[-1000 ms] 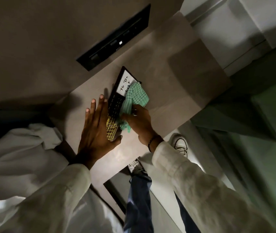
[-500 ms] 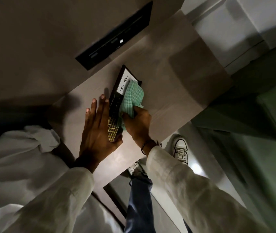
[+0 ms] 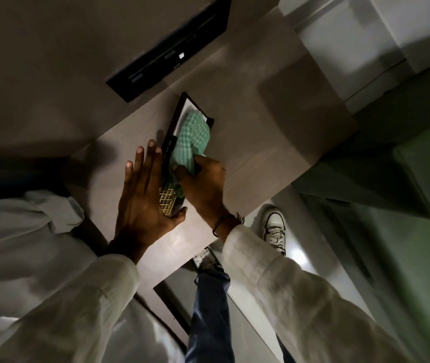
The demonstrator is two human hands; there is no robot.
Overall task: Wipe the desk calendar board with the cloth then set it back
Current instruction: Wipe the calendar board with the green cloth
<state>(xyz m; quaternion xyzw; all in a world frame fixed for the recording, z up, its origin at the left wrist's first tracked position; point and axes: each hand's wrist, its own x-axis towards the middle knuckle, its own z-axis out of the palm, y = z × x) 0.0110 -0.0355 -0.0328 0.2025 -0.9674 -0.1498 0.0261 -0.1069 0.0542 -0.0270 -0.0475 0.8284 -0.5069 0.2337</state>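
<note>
One board (image 3: 172,142) lay on the table (image 3: 255,142) with one cloth (image 3: 193,138) over it. The right hand (image 3: 203,186) gripped the cloth closed; the left hand (image 3: 143,203) pressed flat, fingers spread, against the board's edge.

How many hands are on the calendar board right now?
2. The left hand lies flat along the board's left edge, steadying it. The right hand presses the green cloth onto its face. None appear hidden.

Left grip (image 3: 143,197) flat, right grip (image 3: 203,184) clenched
</note>
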